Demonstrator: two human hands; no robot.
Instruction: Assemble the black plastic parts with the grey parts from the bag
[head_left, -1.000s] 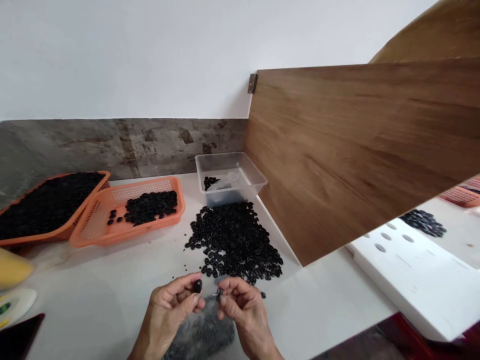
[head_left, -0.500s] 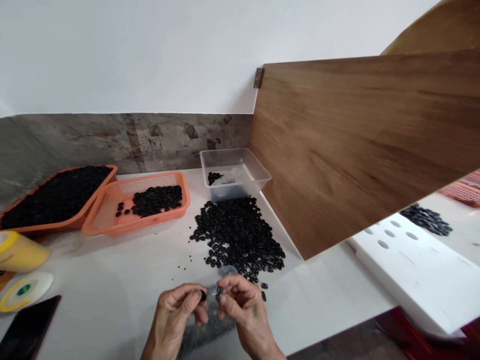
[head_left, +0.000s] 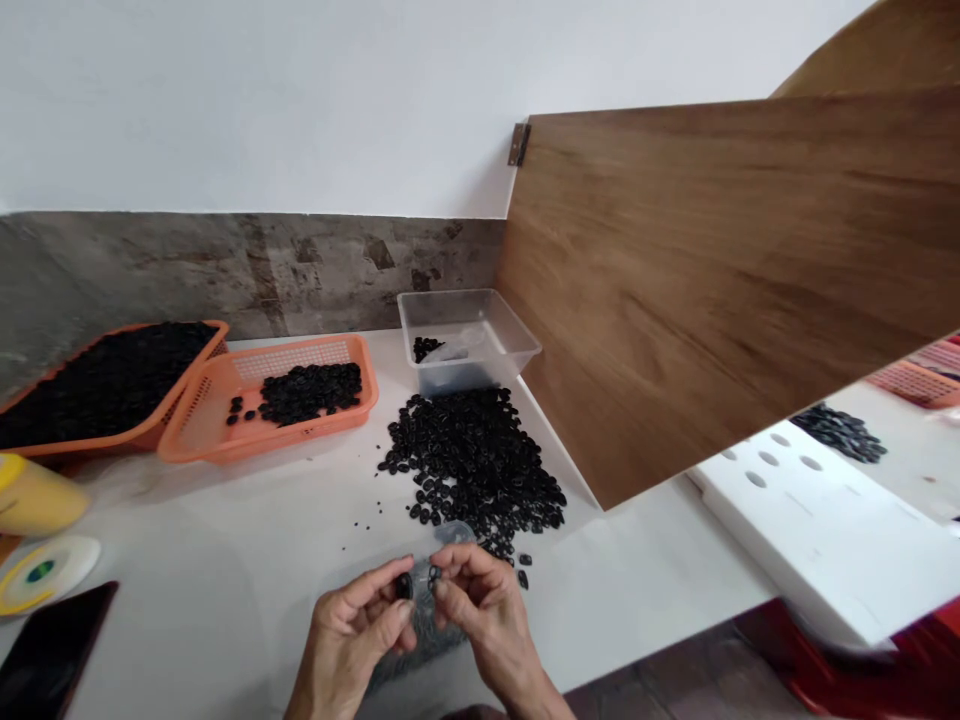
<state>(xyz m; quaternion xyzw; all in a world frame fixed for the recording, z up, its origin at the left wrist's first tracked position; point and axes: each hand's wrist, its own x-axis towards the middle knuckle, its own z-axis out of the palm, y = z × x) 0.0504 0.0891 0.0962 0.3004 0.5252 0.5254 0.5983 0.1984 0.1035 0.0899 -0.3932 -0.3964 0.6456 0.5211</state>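
The left hand (head_left: 354,628) pinches a black oval piece (head_left: 404,586); the right hand (head_left: 482,610) pinches a small dark piece (head_left: 434,574); a black heap (head_left: 480,455) lies at its twelve o'clock.

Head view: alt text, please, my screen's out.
The left hand pinches a black piece, the right hand a small dark one, above clear plastic. Beyond lies a pile of black pieces on a white table; two orange baskets stand left, a wooden panel right.

Left hand (head_left: 352,625) nearer right hand (head_left: 484,605) than before
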